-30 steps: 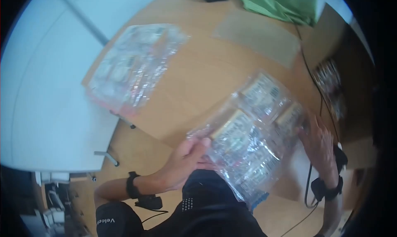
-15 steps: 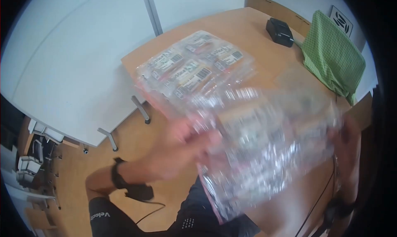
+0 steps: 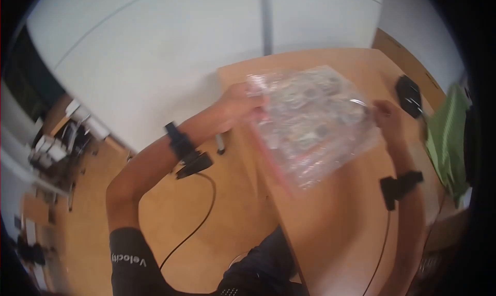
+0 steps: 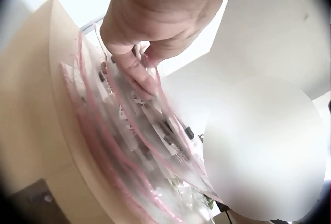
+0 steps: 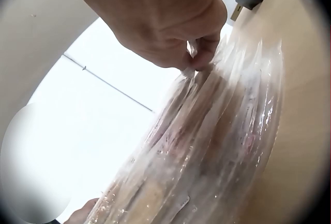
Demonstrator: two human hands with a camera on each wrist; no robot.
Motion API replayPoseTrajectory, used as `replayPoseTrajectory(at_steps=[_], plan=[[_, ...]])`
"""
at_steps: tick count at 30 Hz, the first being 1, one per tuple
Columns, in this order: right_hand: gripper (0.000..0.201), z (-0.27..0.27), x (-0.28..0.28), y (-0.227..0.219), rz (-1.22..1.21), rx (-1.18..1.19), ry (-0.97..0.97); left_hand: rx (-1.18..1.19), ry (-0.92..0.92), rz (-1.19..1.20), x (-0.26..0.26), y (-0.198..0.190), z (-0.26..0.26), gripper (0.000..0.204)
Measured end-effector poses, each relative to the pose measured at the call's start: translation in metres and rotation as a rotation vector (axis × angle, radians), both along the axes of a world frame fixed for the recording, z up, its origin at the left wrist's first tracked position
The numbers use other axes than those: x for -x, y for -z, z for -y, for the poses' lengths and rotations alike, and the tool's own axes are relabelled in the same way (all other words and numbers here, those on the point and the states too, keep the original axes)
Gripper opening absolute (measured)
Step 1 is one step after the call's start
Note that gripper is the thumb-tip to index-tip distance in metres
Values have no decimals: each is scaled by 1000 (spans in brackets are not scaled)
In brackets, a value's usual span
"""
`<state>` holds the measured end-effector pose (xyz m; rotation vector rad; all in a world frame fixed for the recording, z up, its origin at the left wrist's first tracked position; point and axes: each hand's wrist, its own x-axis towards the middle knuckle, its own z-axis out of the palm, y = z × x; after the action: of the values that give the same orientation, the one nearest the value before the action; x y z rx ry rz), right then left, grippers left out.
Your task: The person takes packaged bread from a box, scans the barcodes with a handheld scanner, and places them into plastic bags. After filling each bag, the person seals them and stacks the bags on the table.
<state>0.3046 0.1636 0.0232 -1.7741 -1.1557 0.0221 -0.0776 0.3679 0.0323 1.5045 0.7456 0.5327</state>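
Note:
A clear plastic bag [image 3: 315, 115] with a pink edge and several labelled packets inside is held between both hands above the table. My left hand [image 3: 240, 106] pinches its left edge; in the left wrist view, that hand [image 4: 160, 27] has thumb and fingers closed on the plastic, over a stack of similar pink-edged bags [image 4: 103, 136]. My right hand [image 3: 387, 120] grips the opposite side; the right wrist view shows the hand [image 5: 165, 22] pinching a gathered edge, with several layered bags [image 5: 248, 110] beneath and beside it. The head view is blurred, and the held bag covers the stack there.
The wooden table [image 3: 330, 218] reaches to a white board [image 3: 181, 37] behind it. A black device [image 3: 409, 96] and a green checked cloth [image 3: 448, 136] are at the right. Cables hang from both wrists. Chairs [image 3: 49, 143] stand at far left.
Both hands have carried the bag away from the body, over the table's far left part where the other bags lay. The head view has turned, shifting the black device and green cloth.

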Motion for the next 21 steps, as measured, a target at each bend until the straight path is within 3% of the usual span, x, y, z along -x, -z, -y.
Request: replayPoseTrajectory(at_steps=[3, 4, 6, 7, 9, 10, 12, 13, 14, 15, 17, 19, 21], plan=[[28, 13, 2, -15, -45, 97, -14, -73, 62, -185, 8, -39, 26, 67], [28, 18, 2, -15, -46, 101, -27, -67, 50, -187, -4, -31, 26, 67], [30, 26, 5, -9, -4, 131, 39, -900, -300, -294, -18, -12, 16, 73], [30, 33, 7, -8, -3, 139, 47, -893, -292, -290, -18, -19, 22, 73], [30, 60, 7, -6, 343, -33, 121, -1442, -75, -312, -25, -39, 41, 68], [29, 79, 16, -11, 318, 7, 72, -1432, -30, -259, -33, -35, 39, 68], [24, 125, 48, -23, 297, 192, 84, -1624, 389, -389, -50, -18, 24, 61], [21, 152, 49, -21, 339, 247, 61, -1479, 519, -569, -57, -11, 16, 60], [21, 177, 55, -29, 392, 337, 123, -1361, 607, -524, -60, -8, 4, 58], [30, 205, 47, -25, 579, 456, 224, -1479, 631, -455, -58, -8, -3, 56], [38, 256, 44, -18, 737, 622, 440, -1306, 573, -581, -59, -24, 13, 52], [45, 306, 13, 22, 892, 692, 596, -1376, 498, -432, -60, -20, 10, 52], [29, 329, -9, 38, 712, 863, 524, -1464, 329, -185, -65, -34, 52, 51]])
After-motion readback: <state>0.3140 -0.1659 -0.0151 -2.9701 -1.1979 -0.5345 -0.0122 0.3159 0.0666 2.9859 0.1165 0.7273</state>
